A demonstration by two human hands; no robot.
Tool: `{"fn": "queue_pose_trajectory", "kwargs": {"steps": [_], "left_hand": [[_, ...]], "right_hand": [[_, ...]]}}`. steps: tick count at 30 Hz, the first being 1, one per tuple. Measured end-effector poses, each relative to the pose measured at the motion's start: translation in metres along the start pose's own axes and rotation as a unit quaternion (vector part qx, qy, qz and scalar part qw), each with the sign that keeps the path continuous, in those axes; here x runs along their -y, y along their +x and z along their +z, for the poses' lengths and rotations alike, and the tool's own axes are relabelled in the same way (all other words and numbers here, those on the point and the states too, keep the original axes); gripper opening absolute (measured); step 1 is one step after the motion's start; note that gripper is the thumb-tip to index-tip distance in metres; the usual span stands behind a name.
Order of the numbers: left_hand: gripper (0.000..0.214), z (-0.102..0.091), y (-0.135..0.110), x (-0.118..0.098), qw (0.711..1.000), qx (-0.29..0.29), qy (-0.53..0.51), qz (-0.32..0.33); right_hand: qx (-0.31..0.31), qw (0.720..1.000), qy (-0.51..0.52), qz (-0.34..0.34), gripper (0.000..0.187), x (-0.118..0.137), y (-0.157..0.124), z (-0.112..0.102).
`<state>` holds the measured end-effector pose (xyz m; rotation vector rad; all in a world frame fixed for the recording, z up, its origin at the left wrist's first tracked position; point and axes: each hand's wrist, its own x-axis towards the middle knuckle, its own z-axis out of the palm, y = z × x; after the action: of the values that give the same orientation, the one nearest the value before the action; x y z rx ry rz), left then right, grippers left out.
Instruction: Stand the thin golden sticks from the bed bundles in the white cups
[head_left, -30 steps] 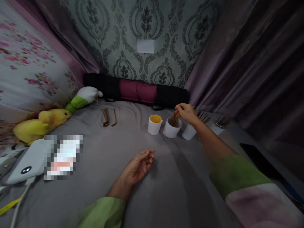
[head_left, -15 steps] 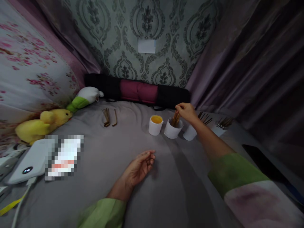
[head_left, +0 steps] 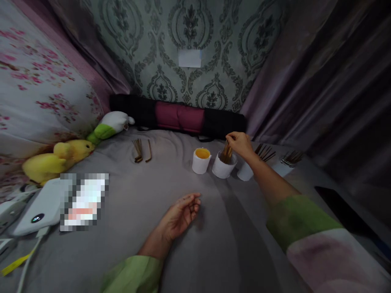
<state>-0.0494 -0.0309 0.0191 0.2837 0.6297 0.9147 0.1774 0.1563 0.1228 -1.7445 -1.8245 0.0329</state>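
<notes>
My right hand (head_left: 240, 143) is closed in a pinch on the top of a few thin brown sticks (head_left: 226, 154), whose lower ends are inside a white cup (head_left: 222, 170). How many sticks the fingertips grip is hard to see. Left of that cup stands another white cup with a yellow inside (head_left: 200, 165). Partly behind my right forearm are a third white cup (head_left: 244, 172) and a jar (head_left: 287, 162), both with dark sticks standing in them. My left hand (head_left: 182, 215) rests on the grey sheet, palm sideways, fingers loosely curled and apart, holding nothing.
Several bent-ended brown sticks (head_left: 137, 151) and a single one (head_left: 149, 151) lie at the left. A black and maroon roll (head_left: 180, 116) lines the wall. Plush toys (head_left: 45, 166), a white power bank (head_left: 45, 207) and a blurred-out panel (head_left: 85, 203) sit left; a dark flat object (head_left: 345, 209) lies right.
Almost nothing differs. The whole view has shifted slightly, while both hands keep nearly the same place and pose, the right one still at the sticks in the cup.
</notes>
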Motion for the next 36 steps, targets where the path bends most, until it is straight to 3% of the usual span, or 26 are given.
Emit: {"fn": "queue_pose_trajectory", "kwargs": {"steps": [15,29,33,36], "left_hand": [[0.02,0.0,0.001,0.0,1.0,-0.003,0.001,-0.005],[0.02,-0.002,0.003,0.002,1.0,0.014,-0.001,0.0],[0.019,-0.001,0.002,0.004,1.0,0.01,-0.006,-0.001],[0.018,0.0,0.002,0.005,1.0,0.0,-0.018,0.016]], "right_hand": [[-0.032,0.999,-0.004,-0.026,0.026,-0.003,-0.005,-0.004],[-0.054,0.998,0.022,-0.001,0.029,0.0,-0.014,-0.021],[-0.095,0.993,0.076,-0.004,0.029,0.018,-0.037,-0.023],[-0.093,0.983,0.156,-0.03,0.032,0.043,-0.077,-0.011]]}}
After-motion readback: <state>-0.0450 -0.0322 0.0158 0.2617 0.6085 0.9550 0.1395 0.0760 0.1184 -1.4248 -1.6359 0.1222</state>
